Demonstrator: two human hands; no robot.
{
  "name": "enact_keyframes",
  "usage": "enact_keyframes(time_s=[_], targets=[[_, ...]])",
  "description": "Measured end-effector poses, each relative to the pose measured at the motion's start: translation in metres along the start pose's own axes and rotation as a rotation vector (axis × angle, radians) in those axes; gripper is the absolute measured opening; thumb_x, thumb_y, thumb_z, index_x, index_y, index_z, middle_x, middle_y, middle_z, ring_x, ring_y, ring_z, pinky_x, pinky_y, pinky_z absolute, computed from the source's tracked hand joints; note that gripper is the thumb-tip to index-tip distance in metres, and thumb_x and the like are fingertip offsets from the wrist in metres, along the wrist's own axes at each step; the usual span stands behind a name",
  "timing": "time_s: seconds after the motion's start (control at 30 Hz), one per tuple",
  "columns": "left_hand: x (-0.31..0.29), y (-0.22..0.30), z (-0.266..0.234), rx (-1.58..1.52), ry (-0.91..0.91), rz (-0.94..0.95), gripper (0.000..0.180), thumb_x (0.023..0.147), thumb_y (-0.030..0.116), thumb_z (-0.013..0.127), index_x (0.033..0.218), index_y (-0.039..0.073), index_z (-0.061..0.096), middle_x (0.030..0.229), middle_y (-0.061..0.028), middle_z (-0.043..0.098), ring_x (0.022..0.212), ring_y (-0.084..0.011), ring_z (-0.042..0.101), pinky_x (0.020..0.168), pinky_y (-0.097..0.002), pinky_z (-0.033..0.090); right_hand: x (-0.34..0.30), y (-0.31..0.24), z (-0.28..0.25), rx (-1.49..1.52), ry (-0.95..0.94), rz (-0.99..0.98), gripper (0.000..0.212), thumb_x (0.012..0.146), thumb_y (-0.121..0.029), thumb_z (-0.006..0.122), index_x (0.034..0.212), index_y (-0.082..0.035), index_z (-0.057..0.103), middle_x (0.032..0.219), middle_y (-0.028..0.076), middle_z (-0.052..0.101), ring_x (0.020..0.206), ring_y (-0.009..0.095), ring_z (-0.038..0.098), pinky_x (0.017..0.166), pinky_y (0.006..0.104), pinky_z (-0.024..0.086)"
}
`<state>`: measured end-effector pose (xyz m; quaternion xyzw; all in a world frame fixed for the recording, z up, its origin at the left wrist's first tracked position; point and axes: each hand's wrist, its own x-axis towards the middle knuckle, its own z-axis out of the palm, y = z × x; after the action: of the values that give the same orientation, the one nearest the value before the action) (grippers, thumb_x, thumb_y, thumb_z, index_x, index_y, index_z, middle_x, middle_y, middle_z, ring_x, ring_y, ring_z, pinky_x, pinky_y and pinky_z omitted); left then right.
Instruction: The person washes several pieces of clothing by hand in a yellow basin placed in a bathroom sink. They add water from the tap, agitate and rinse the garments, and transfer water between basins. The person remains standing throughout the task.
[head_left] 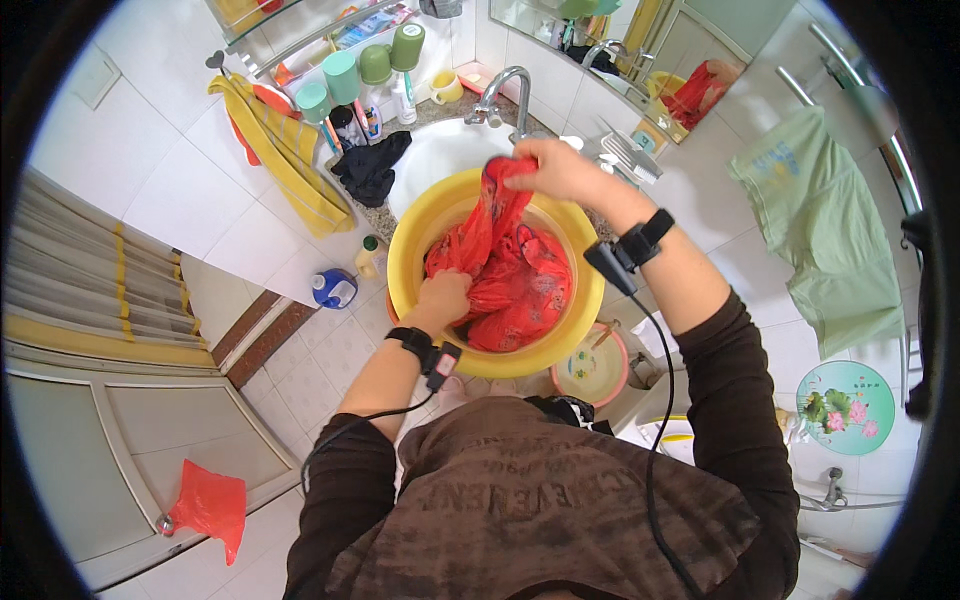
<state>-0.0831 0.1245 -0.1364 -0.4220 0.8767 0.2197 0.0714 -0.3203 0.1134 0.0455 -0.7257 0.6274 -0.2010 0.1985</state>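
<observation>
A wet red garment (522, 290) with dark trim lies bunched in a big yellow basin (420, 352). The basin rests over the near part of a white sink (432, 150). My right hand (555, 170) is closed on one end of the garment and lifts it above the basin's far rim, below the faucet (500, 95). Lower and to the left, my left hand (443, 300) is closed on the bunched red cloth inside the basin. Its fingertips are partly hidden by the fabric.
A black cloth (372, 168) hangs over the counter's left edge, near cups and bottles. A yellow towel (285, 150) hangs on the left wall. Blue detergent bottle (334, 289) and pink-rimmed basin (592, 366) stand lower down. Cables run from both wrist straps along my arms.
</observation>
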Motion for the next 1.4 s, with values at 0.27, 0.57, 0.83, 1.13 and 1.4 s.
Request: enact_keyframes(time_s=[0.27, 0.57, 0.83, 1.13, 1.4], targets=[[-0.025, -0.021, -0.043, -0.229, 0.249, 0.038, 0.013, 0.072, 0.003, 0.056, 0.085, 0.007, 0.055, 0.097, -0.0121, 0.061, 0.095, -0.0338, 0.059, 0.076, -0.0423, 0.048, -0.003, -0.058, -0.095, 0.161, 0.24, -0.175, 0.019, 0.079, -0.014, 0.072, 0.081, -0.006, 0.055, 0.072, -0.004, 0.054, 0.071, 0.005, 0.049, 0.066, 0.0232, 0.043], [-0.014, -0.027, -0.025, -0.225, 0.397, 0.041, 0.04, 0.073, 0.011, 0.066, 0.111, 0.014, 0.055, 0.118, -0.0153, 0.054, 0.108, -0.0366, 0.054, 0.09, -0.0391, 0.046, -0.005, 0.026, 0.014, 0.06, 0.205, -0.158, 0.027, 0.068, 0.004, 0.06, 0.094, -0.005, 0.057, 0.095, 0.017, 0.053, 0.095, 0.034, 0.052, 0.081, 0.037, 0.044], [0.034, 0.036, 0.017, 0.001, -0.13, -0.108, 0.104, 0.071, 0.059, 0.067, 0.15, 0.028, 0.006, 0.156, -0.0115, -0.006, 0.142, -0.0386, -0.007, 0.103, -0.0712, 0.011, -0.058, 0.103, 0.154, -0.21, -0.047, -0.033, 0.057, 0.073, 0.005, 0.052, 0.124, -0.018, 0.054, 0.141, 0.015, 0.037, 0.126, 0.037, 0.041, 0.104, 0.0406, 0.036], [0.112, 0.006, 0.075, 0.089, -0.235, -0.036, 0.113, 0.059, 0.046, 0.081, 0.147, 0.013, 0.019, 0.149, -0.0184, 0.026, 0.138, -0.0419, 0.018, 0.113, -0.0515, 0.018, -0.021, 0.134, 0.22, -0.396, -0.387, 0.419, 0.051, 0.081, -0.005, 0.052, 0.13, -0.019, 0.052, 0.144, 0.014, 0.036, 0.132, 0.037, 0.034, 0.106, 0.0502, 0.031], [0.086, -0.006, 0.043, -0.391, -0.078, 0.108, 0.093, 0.06, 0.04, 0.083, 0.134, 0.002, 0.041, 0.132, -0.0219, 0.048, 0.126, -0.0344, 0.041, 0.106, -0.0446, 0.029, -0.04, 0.117, 0.158, 0.046, -0.091, 0.078, 0.036, 0.076, 0.001, 0.053, 0.107, -0.01, 0.066, 0.115, 0.016, 0.06, 0.11, 0.034, 0.054, 0.096, 0.0395, 0.042]])
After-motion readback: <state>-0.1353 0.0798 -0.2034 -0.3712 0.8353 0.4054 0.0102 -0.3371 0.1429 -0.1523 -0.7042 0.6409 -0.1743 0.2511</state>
